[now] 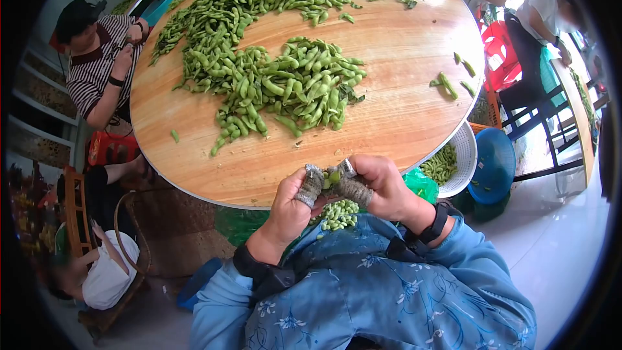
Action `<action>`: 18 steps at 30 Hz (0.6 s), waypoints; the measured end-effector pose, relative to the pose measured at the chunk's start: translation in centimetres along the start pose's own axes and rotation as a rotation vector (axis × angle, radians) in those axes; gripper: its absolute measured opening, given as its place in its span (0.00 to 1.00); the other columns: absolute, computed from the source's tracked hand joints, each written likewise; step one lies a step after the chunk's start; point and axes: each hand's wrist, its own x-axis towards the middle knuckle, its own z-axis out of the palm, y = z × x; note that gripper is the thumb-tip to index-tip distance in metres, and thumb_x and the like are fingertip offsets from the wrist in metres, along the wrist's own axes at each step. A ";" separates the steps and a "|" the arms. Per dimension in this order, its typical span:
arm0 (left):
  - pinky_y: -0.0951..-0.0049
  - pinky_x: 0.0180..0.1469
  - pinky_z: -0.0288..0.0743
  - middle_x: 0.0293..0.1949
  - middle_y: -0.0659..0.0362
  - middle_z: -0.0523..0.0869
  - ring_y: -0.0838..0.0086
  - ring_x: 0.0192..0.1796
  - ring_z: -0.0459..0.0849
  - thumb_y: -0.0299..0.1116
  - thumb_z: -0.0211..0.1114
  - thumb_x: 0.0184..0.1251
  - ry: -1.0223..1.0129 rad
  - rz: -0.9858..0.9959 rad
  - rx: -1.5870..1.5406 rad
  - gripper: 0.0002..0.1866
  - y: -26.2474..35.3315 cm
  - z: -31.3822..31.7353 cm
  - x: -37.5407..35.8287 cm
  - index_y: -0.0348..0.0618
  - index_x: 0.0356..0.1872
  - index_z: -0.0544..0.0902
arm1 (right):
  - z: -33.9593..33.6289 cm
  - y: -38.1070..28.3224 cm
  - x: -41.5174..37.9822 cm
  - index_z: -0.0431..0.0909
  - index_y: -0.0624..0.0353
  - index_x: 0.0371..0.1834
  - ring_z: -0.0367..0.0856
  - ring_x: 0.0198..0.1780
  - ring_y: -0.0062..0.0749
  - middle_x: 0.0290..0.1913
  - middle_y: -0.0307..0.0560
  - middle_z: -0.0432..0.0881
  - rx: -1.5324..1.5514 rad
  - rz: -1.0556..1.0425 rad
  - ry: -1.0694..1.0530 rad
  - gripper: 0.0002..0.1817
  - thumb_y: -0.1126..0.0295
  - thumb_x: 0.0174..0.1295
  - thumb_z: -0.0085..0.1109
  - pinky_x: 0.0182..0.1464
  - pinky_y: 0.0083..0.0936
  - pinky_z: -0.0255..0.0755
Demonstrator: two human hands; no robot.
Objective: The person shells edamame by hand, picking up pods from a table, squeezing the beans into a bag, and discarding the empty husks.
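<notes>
My left hand (289, 202) and my right hand (383, 189) meet at the near edge of the round table, with grey cloth wraps on their thumbs. Between them is a green soybean pod (332, 179), pinched from both sides and partly hidden by the wraps. Just below my hands, shelled green beans (338, 214) lie in a heap at my lap. A large pile of soybean pods (295, 84) spreads over the wooden table (389, 113) in front of me.
At the table's right, a white basket (464, 159) holds pods beside a blue basin (494, 165). Loose pods (447, 84) lie near the right edge. A person in a striped shirt (97, 58) sits at the left; others work around. A red chair (500, 58) stands at right.
</notes>
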 end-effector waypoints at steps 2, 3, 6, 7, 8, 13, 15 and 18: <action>0.82 0.31 0.69 0.30 0.65 0.78 0.84 0.30 0.74 0.25 0.52 0.63 -0.055 -0.045 -0.005 0.05 0.2 0.2 0.0 0.34 0.37 0.74 | -0.1 0.0 0.1 0.73 0.68 0.37 0.76 0.37 0.19 0.33 0.39 0.78 0.080 0.039 0.015 0.09 0.72 0.60 0.55 0.41 0.19 0.72; 0.81 0.30 0.69 0.28 0.65 0.78 0.84 0.29 0.73 0.23 0.53 0.61 -0.037 0.092 0.171 0.04 0.2 0.7 0.0 0.34 0.35 0.74 | -0.5 0.2 0.2 0.73 0.68 0.37 0.76 0.37 0.19 0.33 0.39 0.78 0.087 0.085 0.018 0.09 0.71 0.60 0.55 0.40 0.18 0.72; 0.81 0.30 0.68 0.27 0.64 0.77 0.85 0.29 0.72 0.21 0.56 0.59 -0.035 0.245 0.458 0.03 0.4 0.2 -0.3 0.34 0.33 0.74 | -0.3 0.3 0.1 0.74 0.67 0.35 0.75 0.36 0.18 0.32 0.39 0.78 0.081 0.128 0.009 0.08 0.71 0.60 0.55 0.38 0.18 0.71; 0.81 0.32 0.68 0.26 0.65 0.77 0.85 0.30 0.72 0.21 0.58 0.58 -0.054 0.257 0.567 0.03 0.5 0.0 -0.3 0.34 0.33 0.74 | -0.2 0.3 0.0 0.74 0.66 0.33 0.75 0.36 0.18 0.30 0.41 0.78 0.067 0.127 0.003 0.07 0.72 0.60 0.55 0.37 0.18 0.70; 0.81 0.32 0.68 0.26 0.65 0.77 0.85 0.30 0.72 0.21 0.58 0.58 -0.053 0.258 0.568 0.03 0.5 0.1 -0.5 0.34 0.33 0.74 | -0.1 -0.1 0.0 0.74 0.66 0.33 0.75 0.36 0.18 0.30 0.41 0.78 0.066 0.126 0.001 0.07 0.72 0.60 0.55 0.37 0.18 0.70; 0.81 0.30 0.66 0.24 0.65 0.74 0.86 0.29 0.68 0.21 0.57 0.52 -0.007 0.190 0.600 0.03 -0.1 0.3 -0.8 0.34 0.28 0.74 | -0.1 -0.2 -0.3 0.72 0.64 0.25 0.74 0.28 0.44 0.22 0.53 0.71 -0.733 -0.276 -0.051 0.05 0.79 0.46 0.57 0.29 0.34 0.65; 0.77 0.28 0.68 0.22 0.58 0.75 0.79 0.25 0.71 0.22 0.58 0.49 -0.002 0.194 0.670 0.05 -0.5 0.3 -0.8 0.34 0.29 0.75 | 0.2 -0.3 -0.7 0.71 0.63 0.24 0.70 0.29 0.54 0.22 0.54 0.71 -0.723 -0.271 -0.044 0.06 0.79 0.41 0.58 0.29 0.38 0.64; 0.70 0.28 0.70 0.22 0.51 0.77 0.68 0.22 0.75 0.23 0.60 0.45 -0.087 0.293 0.850 0.08 -0.3 0.4 -0.7 0.35 0.30 0.77 | -0.3 -1.2 -1.8 0.72 0.63 0.26 0.72 0.28 0.51 0.23 0.54 0.72 -0.762 -0.220 -0.031 0.07 0.78 0.44 0.59 0.29 0.37 0.65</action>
